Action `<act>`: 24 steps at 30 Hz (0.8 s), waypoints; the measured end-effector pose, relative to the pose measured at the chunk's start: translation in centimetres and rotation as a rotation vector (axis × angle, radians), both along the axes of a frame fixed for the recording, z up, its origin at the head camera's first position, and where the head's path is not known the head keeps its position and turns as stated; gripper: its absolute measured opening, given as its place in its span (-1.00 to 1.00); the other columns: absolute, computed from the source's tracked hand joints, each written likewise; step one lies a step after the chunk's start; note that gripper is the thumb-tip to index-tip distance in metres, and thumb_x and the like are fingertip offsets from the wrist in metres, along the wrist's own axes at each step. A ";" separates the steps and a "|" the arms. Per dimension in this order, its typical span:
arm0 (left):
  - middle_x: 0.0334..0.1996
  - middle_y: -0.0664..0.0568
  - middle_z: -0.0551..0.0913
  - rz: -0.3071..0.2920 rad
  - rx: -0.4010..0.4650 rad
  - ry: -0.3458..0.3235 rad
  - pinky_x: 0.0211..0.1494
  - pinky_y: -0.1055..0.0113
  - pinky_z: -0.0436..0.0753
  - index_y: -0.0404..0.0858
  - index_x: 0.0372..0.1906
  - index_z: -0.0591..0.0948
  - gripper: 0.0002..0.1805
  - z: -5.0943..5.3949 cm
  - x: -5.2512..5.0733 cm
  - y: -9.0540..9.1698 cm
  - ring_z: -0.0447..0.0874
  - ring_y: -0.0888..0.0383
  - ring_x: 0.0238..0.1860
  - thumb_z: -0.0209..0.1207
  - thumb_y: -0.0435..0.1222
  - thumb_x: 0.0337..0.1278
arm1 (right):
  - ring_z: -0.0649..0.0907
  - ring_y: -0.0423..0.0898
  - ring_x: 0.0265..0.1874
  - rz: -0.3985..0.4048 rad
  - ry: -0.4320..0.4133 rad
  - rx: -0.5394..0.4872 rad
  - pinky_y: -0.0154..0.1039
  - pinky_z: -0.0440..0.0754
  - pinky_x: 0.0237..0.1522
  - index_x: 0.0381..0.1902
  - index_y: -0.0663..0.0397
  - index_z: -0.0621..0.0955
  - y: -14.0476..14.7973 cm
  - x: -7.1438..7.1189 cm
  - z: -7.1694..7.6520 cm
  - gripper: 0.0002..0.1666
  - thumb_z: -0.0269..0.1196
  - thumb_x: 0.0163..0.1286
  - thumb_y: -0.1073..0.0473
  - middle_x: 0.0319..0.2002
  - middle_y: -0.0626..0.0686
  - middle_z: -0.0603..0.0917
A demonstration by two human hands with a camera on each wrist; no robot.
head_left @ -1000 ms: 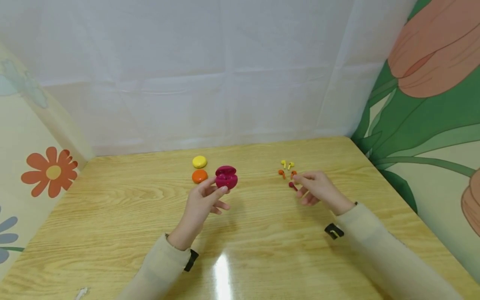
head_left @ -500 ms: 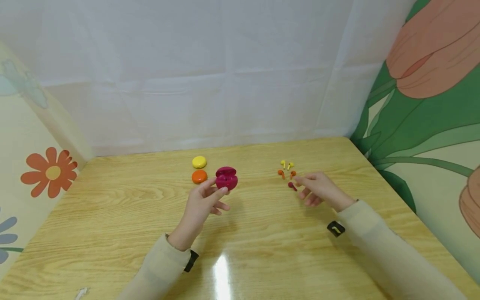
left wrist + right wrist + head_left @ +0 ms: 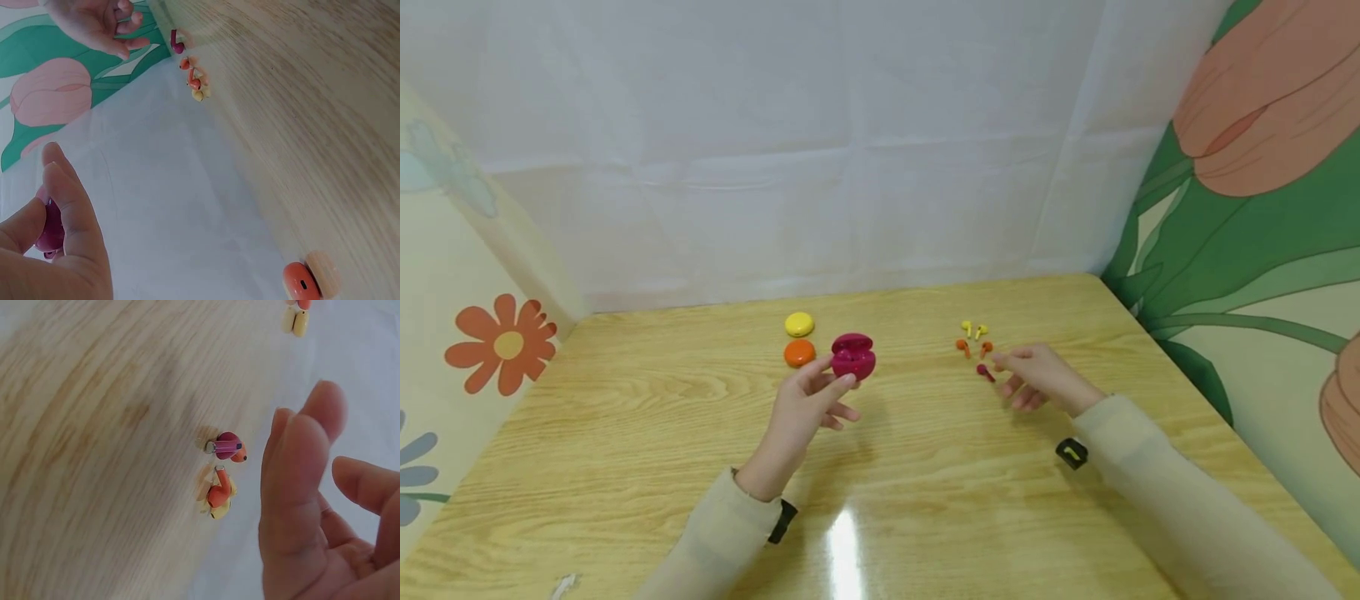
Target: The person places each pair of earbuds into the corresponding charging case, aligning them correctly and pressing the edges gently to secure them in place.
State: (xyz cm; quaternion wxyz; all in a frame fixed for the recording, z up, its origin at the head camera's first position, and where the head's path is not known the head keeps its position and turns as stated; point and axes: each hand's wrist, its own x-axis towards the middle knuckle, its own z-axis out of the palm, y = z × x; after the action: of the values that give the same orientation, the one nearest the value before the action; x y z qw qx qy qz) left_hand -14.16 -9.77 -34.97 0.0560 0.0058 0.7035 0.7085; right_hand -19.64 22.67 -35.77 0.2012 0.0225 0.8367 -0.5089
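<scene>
My left hand (image 3: 797, 417) pinches a magenta earbud case (image 3: 853, 363) above the table, its lid raised. In the left wrist view, the case (image 3: 52, 229) is partly hidden by the thumb and fingers. A magenta earbud (image 3: 985, 372) lies on the table at the right. My right hand (image 3: 1040, 377) hovers just right of it, thumb and fingers apart, nothing between them. Two orange earbuds (image 3: 963, 346) and two yellow earbuds (image 3: 967, 328) lie behind it. In the right wrist view, the magenta earbud (image 3: 226, 445) overlaps an orange one.
A closed orange case (image 3: 799, 353) and a closed yellow case (image 3: 799, 324) sit behind the left hand on the wooden table (image 3: 625, 433). White cloth (image 3: 775, 167) hangs at the back. Flower-painted panels (image 3: 1262, 275) flank both sides. A small white object (image 3: 563, 585) lies at the front left.
My right hand has drawn slightly right, away from the magenta earbud, which shows more fully. The left hand and its earbud case have stayed nearly still.
</scene>
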 end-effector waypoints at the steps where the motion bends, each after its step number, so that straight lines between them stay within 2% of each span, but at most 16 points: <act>1: -0.18 -0.17 0.67 0.000 -0.001 0.001 -0.53 0.44 0.58 -0.34 0.31 0.45 -0.51 0.0 0.0 0.0 0.70 0.16 -0.57 0.19 -0.35 0.30 | 0.60 -0.20 -0.71 -0.001 -0.001 0.001 -0.32 0.59 -0.62 0.13 0.50 0.43 0.0 -0.1 -0.1 -0.46 0.00 0.55 0.04 -0.56 0.05 0.63; 7: -0.18 -0.15 0.67 0.006 -0.005 -0.001 -0.53 0.44 0.58 -0.35 0.31 0.44 -0.50 0.1 0.1 0.0 0.70 0.15 -0.57 0.19 -0.36 0.30 | 0.59 -0.20 -0.71 0.001 -0.002 0.007 -0.31 0.60 -0.62 0.08 0.49 0.46 0.2 -0.6 -0.8 -0.49 0.03 0.53 0.05 -0.58 0.06 0.63; 13: -0.20 -0.15 0.67 0.007 -0.005 0.008 -0.54 0.43 0.59 -0.36 0.30 0.44 -0.51 0.0 0.1 -0.1 0.70 0.15 -0.58 0.19 -0.37 0.30 | 0.59 -0.20 -0.73 0.006 -0.015 0.011 -0.31 0.60 -0.63 0.12 0.51 0.45 0.1 -1.4 -1.4 -0.47 0.07 0.50 0.07 -0.61 0.05 0.63; 19: -0.17 -0.20 0.67 0.009 -0.012 0.009 -0.52 0.41 0.60 -0.31 0.31 0.46 -0.52 0.0 0.0 0.0 0.70 0.13 -0.57 0.18 -0.36 0.31 | 0.59 -0.20 -0.74 0.003 -0.035 0.015 -0.31 0.60 -0.64 0.10 0.51 0.47 0.1 -1.9 -1.6 -0.51 0.08 0.49 0.11 -0.62 0.05 0.63; 24: -0.15 -0.21 0.66 0.004 -0.008 0.012 -0.52 0.43 0.59 -0.34 0.31 0.44 -0.51 0.1 0.1 -0.1 0.70 0.14 -0.57 0.18 -0.36 0.31 | 0.59 -0.21 -0.73 0.025 -0.036 -0.004 -0.33 0.60 -0.64 0.08 0.53 0.48 0.2 -2.0 -1.9 -0.54 0.08 0.49 0.15 -0.63 0.04 0.62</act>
State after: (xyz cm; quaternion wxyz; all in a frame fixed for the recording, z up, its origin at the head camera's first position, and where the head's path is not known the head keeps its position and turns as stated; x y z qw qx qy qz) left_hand -14.06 -9.88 -34.85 0.0505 0.0083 0.7067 0.7056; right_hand -21.67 22.83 -37.63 0.2226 0.0209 0.8321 -0.5076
